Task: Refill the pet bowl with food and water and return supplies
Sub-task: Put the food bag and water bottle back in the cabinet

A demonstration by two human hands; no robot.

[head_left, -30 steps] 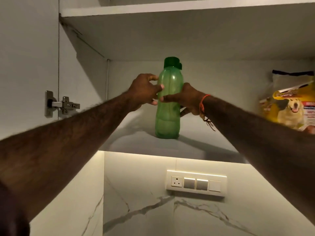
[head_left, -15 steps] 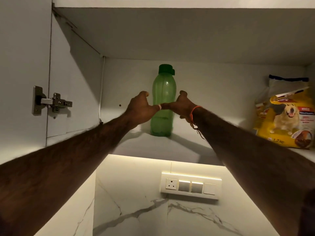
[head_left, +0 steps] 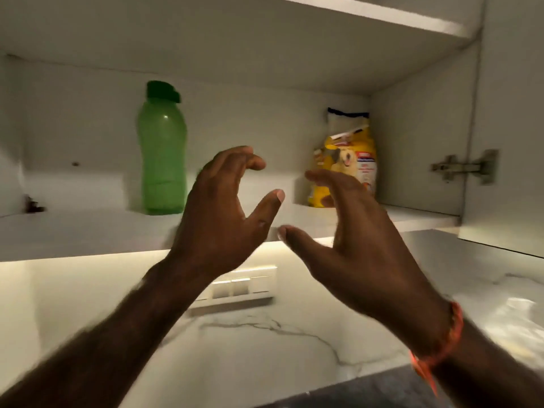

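A green water bottle (head_left: 162,154) with a dark green cap stands upright on the cabinet shelf (head_left: 88,231), left of centre. A yellow pet food bag (head_left: 350,156) with a dog picture stands at the shelf's right end. My left hand (head_left: 226,207) and my right hand (head_left: 350,240) hover in front of the shelf edge, between bottle and bag. Both hands have curled, spread fingers and hold nothing. My right hand partly covers the lower part of the bag.
An open white cabinet door (head_left: 512,142) with a metal hinge (head_left: 465,167) hangs at the right. Below the shelf a lit marble wall carries a white switch panel (head_left: 244,290). An upper shelf (head_left: 382,13) runs overhead.
Both hands have let go of the green bottle and pulled back and to the right. The bottle stays standing on the shelf. My view has swung right.
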